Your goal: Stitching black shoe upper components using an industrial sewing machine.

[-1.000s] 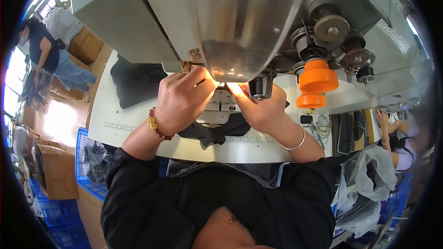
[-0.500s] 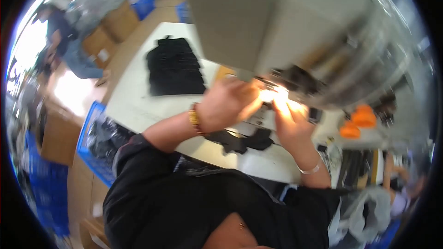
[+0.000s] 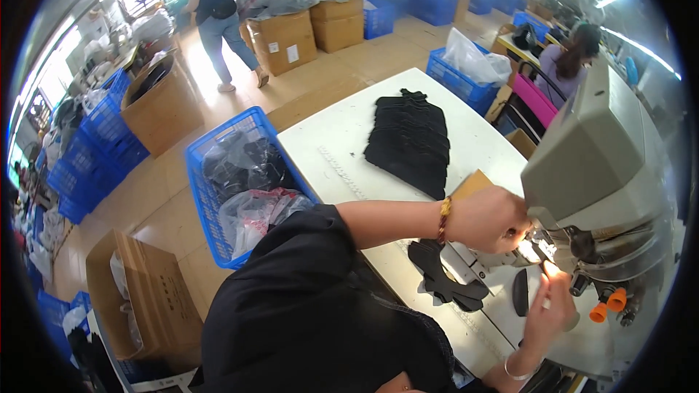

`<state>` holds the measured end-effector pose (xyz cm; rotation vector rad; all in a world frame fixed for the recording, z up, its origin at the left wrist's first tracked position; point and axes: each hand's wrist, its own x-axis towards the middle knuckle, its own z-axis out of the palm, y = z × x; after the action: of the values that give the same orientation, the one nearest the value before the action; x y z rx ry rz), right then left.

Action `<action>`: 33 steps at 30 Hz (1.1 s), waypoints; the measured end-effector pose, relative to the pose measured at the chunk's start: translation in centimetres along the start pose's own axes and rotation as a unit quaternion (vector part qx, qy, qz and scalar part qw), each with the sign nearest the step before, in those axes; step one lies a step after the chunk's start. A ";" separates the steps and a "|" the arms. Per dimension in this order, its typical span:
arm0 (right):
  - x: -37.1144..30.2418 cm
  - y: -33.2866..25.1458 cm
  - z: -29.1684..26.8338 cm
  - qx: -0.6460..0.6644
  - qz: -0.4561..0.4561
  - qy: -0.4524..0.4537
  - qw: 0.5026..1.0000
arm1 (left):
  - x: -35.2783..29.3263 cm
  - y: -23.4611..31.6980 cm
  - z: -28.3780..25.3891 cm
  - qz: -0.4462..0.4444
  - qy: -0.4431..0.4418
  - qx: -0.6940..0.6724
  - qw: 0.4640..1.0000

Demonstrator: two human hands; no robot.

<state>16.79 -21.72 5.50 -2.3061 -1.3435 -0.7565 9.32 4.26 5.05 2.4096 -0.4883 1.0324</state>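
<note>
Under the grey head of a sewing machine, both my hands meet at the brightly lit needle area. My left hand is closed, its fingers curled down at the needle; whatever they hold is hidden. From the near side my right hand reaches up, thumb and fingers pinched at the lit spot on something too small and glaring to name. Below my left wrist lie curved black fabric pieces. A small black piece rests beside my right hand. Further back, overlapping black fabric pieces form a layered pile.
The white table carries all this. Left of it stands a blue basket with plastic-bagged goods. Orange knobs project from the machine. Cardboard boxes stand on the floor behind. One person is upright there; another sits at far right.
My view has swung left and upward, so machine and hands now appear further right. Both hands stay at the needle area. The standing person has moved further off.
</note>
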 end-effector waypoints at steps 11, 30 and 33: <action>-8.2 5.5 7.6 -0.133 0.135 -0.222 0.956 | 3.7 -8.7 7.6 -0.143 -0.082 -0.235 0.958; -9.5 5.8 9.6 -0.032 0.178 -0.099 0.978 | -6.9 -12.8 -11.8 -0.337 -0.098 -0.031 0.936; -8.9 4.9 9.1 -0.012 0.171 -0.082 0.982 | -11.7 -12.3 -14.8 -0.398 -0.100 -0.053 0.910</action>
<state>19.93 -25.12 -7.38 -2.5703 -0.9605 -0.4822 -0.86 24.08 1.83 2.2721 0.3657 0.3849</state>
